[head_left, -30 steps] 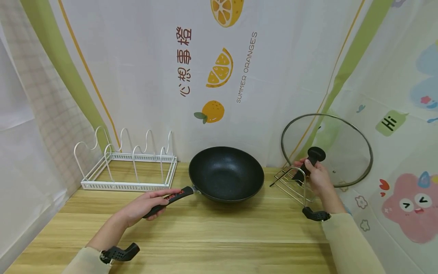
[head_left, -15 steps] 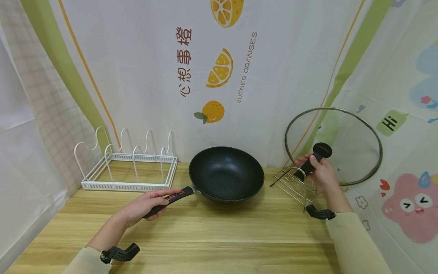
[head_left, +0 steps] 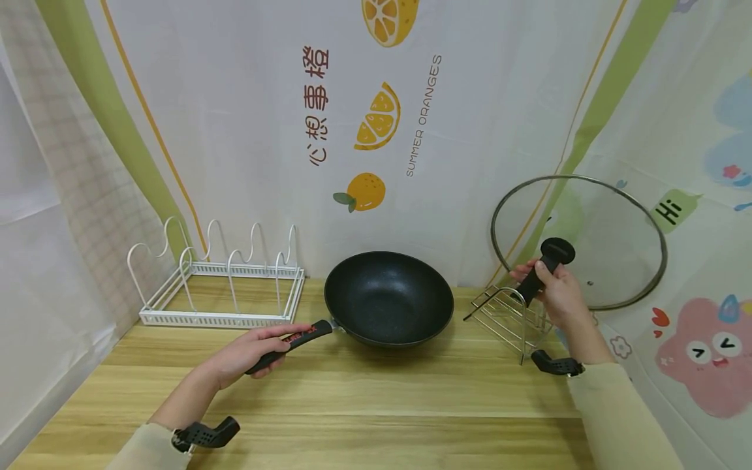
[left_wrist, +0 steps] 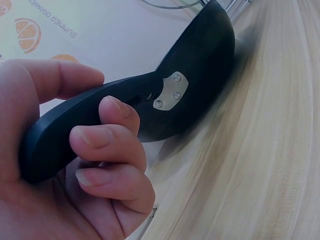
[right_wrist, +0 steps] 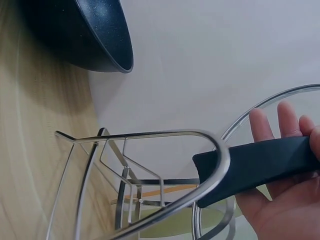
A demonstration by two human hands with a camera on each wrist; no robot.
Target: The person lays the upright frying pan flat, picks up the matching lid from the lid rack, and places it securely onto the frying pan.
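Observation:
A black wok [head_left: 388,300] sits on the wooden table in the middle of the head view. My left hand [head_left: 249,352] grips its black handle [head_left: 314,331]; in the left wrist view, fingers curl under that handle near the riveted bracket [left_wrist: 172,92]. On the right, my right hand [head_left: 565,297] holds a round glass lid [head_left: 617,228] with a steel rim by its long black handle [right_wrist: 255,162]. The lid stands tilted, nearly upright. Its handle's lower end overlaps the top loop of a metal wire rack [head_left: 499,326] in the head view.
A white rack [head_left: 217,320] with several wavy upright dividers stands at the back left of the wooden table [head_left: 376,405]. A white curtain [head_left: 247,130] printed with oranges hangs close behind the wok. Another printed curtain [head_left: 705,261] lines the right side.
My right hand has moved up and to the right with the lid, away from the wire rack's lower part. The left hand and the wok have stayed put.

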